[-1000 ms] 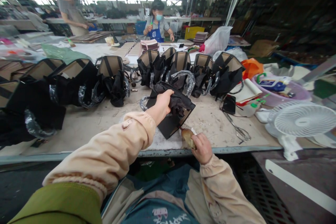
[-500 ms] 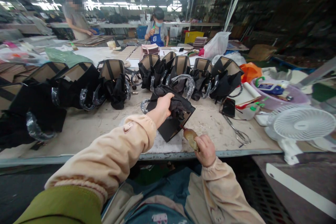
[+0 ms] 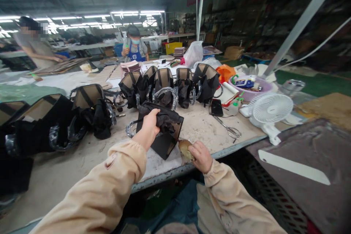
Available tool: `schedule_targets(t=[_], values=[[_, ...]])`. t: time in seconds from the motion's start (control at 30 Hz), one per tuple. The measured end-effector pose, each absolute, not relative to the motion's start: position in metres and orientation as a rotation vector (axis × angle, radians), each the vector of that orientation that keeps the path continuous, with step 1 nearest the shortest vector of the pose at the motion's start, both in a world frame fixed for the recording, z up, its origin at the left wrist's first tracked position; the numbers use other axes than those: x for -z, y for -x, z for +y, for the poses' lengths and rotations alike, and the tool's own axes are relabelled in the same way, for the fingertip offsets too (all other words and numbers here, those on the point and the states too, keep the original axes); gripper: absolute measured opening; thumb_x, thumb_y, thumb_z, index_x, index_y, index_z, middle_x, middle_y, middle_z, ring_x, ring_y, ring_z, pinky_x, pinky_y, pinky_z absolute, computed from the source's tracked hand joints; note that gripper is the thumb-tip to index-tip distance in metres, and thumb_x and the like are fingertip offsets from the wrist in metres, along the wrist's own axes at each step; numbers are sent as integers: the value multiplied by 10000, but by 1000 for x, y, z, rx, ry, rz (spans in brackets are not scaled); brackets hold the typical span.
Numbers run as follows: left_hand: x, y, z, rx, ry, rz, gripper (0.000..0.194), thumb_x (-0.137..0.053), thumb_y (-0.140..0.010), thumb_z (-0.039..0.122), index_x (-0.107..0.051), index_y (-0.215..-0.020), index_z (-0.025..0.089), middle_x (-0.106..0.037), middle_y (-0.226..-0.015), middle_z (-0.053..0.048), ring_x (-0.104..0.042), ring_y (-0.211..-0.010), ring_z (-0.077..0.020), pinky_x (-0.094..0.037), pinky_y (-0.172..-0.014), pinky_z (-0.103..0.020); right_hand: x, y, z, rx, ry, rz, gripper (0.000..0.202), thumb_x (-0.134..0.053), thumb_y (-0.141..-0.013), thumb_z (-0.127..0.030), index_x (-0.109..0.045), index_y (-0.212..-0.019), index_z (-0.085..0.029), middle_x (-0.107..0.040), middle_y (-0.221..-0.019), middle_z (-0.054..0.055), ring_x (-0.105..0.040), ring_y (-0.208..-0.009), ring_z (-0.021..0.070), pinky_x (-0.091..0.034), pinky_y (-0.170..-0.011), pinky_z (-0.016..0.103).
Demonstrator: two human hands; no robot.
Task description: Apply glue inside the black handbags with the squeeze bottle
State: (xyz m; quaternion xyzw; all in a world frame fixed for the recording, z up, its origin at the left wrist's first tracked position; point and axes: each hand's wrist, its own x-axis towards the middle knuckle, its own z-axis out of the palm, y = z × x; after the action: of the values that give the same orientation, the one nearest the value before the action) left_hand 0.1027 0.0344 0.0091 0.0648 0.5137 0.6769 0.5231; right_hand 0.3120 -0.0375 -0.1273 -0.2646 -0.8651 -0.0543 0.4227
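Note:
My left hand [image 3: 149,126] is closed on the gathered black fabric of a black handbag [image 3: 163,147], which lies tilted on the table with its open side to the right. A plastic-wrapped handle [image 3: 131,128] sticks out on the bag's left. In my right hand [image 3: 202,156] is a yellowish squeeze bottle [image 3: 185,149], pinched near its rear end. Its thin reddish nozzle meets the bag's open edge; whether it touches I cannot tell. My left palm and the fabric under it are partly hidden.
Several black handbags [image 3: 204,84] stand along the back and left of the table [image 3: 197,128]. To the right are scissors [image 3: 229,131], a phone [image 3: 216,108], a white fan [image 3: 271,109] and a lilac basin [image 3: 253,93]. Two people work at tables beyond.
My view has swung to the right, so everything appears shifted left. Both hands keep their hold on the handbag and the squeeze bottle, with the nozzle still at the bag's edge.

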Motion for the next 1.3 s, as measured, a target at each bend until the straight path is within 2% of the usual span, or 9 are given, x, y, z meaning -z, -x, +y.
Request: schedule_targets(t=[0.37, 0.6, 1.03, 1.3], values=[[-7, -102, 36, -1606, -182, 1281, 141, -617, -661, 26, -591, -725, 149, -675, -632, -33, -669, -558, -179, -580, -605, -301, 108, -322, -31, 153, 689, -2113, 207, -431, -807, -69, -540, -936, -189, -475, -707, 37, -429, -689, 192, -371, -623, 329], [-9, -102, 35, -1596, -184, 1293, 135, -619, -658, 38, -601, -734, 149, -677, -639, -32, -660, -542, -179, -576, -577, -299, 101, -326, -24, 135, 656, -2038, 256, -428, -790, -65, -544, -969, -206, -502, -716, 39, -466, -693, 199, -392, -634, 336], [-14, -103, 32, -1567, -216, 1331, 108, -605, -696, 48, -577, -702, 152, -659, -624, -19, -642, -528, -151, -561, -555, -264, 128, -318, -23, 100, 663, -2088, 218, -459, -812, -54, -517, -983, -177, -450, -719, 22, -413, -702, 188, -360, -626, 301], [-11, -102, 34, -1572, -193, 1312, 122, -622, -663, 67, -579, -729, 161, -658, -633, -20, -657, -555, -177, -563, -568, -286, 138, -314, -21, 50, 657, -2095, 289, -422, -754, -24, -520, -986, -166, -491, -736, 44, -409, -697, 195, -363, -602, 306]])
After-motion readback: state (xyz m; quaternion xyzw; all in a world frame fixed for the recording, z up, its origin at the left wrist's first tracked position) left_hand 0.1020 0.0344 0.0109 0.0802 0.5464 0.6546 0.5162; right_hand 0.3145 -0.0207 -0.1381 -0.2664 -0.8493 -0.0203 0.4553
